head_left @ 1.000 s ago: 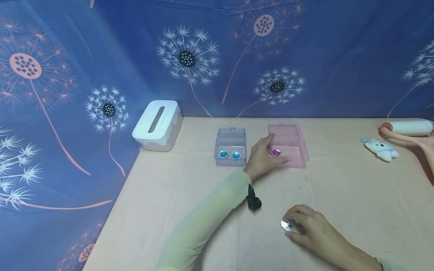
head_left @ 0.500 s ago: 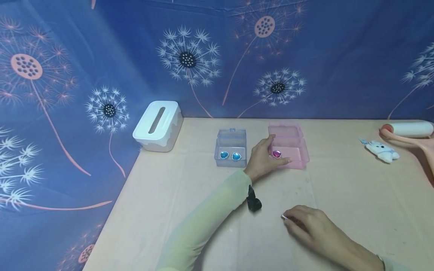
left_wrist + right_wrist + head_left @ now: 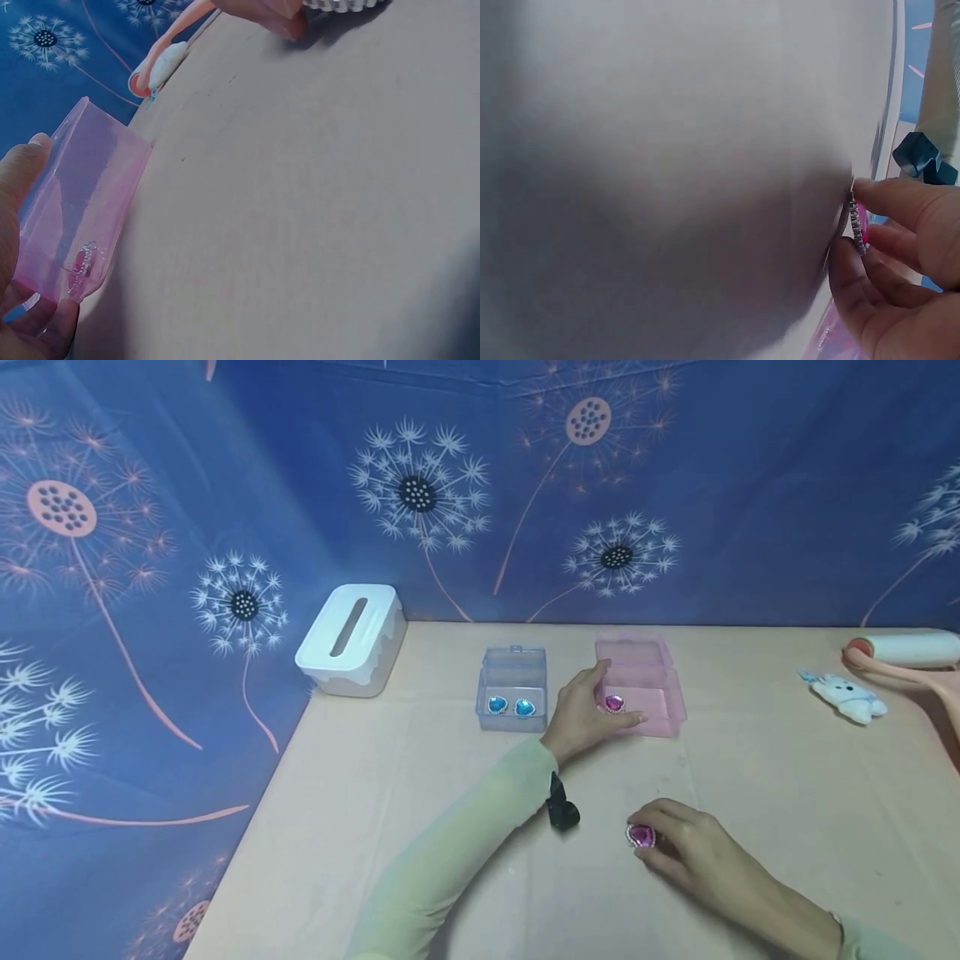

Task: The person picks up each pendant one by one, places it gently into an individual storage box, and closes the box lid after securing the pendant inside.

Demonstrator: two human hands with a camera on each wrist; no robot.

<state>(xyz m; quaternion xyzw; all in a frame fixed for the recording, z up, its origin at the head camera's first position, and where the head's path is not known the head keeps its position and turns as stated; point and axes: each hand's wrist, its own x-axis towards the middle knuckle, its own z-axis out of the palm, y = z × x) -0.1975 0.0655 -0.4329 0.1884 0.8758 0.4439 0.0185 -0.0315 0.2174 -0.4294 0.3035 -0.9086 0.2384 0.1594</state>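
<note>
My left hand [image 3: 577,714] grips the front left part of an open pink see-through plastic box [image 3: 654,720], thumb along its front and fingers at its left side. Inside that box, near the hand, lies a pink gem [image 3: 615,702] with a silver beaded rim. Closer to me, my right hand [image 3: 697,852] pinches a pink heart-shaped gem [image 3: 642,836], also rimmed in silver beads, between thumb and fingers; its pink face shows in the head view. The right wrist view catches this gem [image 3: 858,220] nearly edge-on at the fingertips.
Left of the pink box stands an open blue see-through box [image 3: 513,724] holding two blue gems [image 3: 497,704]. A white tissue box [image 3: 352,635] sits at the back left. At the right are a small white plush toy [image 3: 847,696] and a white roll [image 3: 909,646] with peach cloth.
The gem in my right hand has turned over, from its silver back through edge-on to its pink face. My left hand has stayed at the pink box.
</note>
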